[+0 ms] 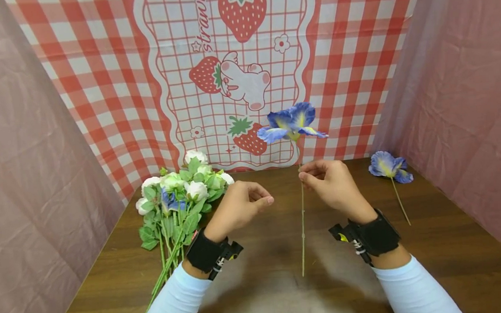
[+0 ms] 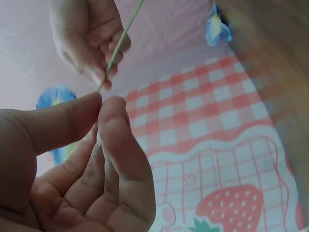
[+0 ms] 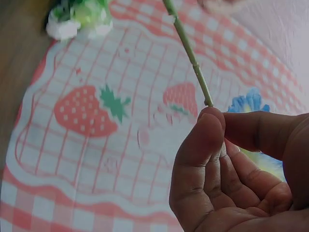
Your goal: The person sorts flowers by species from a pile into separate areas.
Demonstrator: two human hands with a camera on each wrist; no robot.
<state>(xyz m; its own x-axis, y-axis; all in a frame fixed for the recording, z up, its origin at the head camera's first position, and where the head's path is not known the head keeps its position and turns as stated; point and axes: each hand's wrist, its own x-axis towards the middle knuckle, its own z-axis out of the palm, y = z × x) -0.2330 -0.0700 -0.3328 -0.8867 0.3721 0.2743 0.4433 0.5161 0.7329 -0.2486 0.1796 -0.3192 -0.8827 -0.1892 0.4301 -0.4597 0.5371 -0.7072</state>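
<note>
Right hand: The right hand (image 1: pixel 340 190) held a blue artificial iris (image 1: pixel 292 123), its thumb and index finger pinched together on the stem (image 1: pixel 303 238) and its other fingers curled in.
Held iris: Its bloom stood above and a little left of the right hand, facing upward; the stem ran down below the pinch, nearly upright. Whether its lower tip touched the table could not be told.
Left hand: The left hand (image 1: pixel 239 206) held nothing; its fingers were loosely bent, with only a narrow gap between thumb and index tips. It was left of the right hand, apart from the stem.
Peony bouquet: White artificial peonies (image 1: pixel 196 191) with green leaves lay just left of the left hand, a blue bloom (image 1: pixel 168 201) among them.
Loose iris: A second blue iris (image 1: pixel 384 164) lay to the right of the right hand, its stem angled toward the person.
Table: The brown wood-grain table (image 1: pixel 452 259) spread beneath both hands.
Backdrop: A red-and-white gingham cloth (image 1: pixel 348 45) with strawberry prints hung beyond the hands.
In the way: The left forearm's white sleeve (image 1: pixel 181 295) covered part of the peony stems; in the right wrist view, the right hand's own fingers hid much of the held bloom.
</note>
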